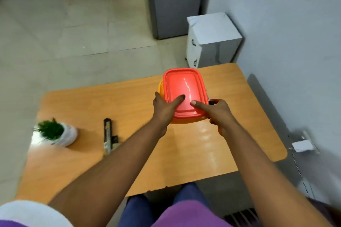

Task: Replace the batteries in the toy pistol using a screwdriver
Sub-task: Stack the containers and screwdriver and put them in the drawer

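Both hands on rectangular red-lidded orange plastic container (184, 92): left hand (164, 110) grips near-left corner, thumb on lid; right hand (219, 114) grips near-right corner, also pinching something small and dark. Black-and-cream toy pistol (108, 135) lies left of left hand, long axis fore-aft, on orange laminate table (230, 143). Tiled floor, white walls.

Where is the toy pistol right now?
In the head view, the toy pistol lies on the left part of the wooden table, between the small potted plant and the person's left forearm, untouched.
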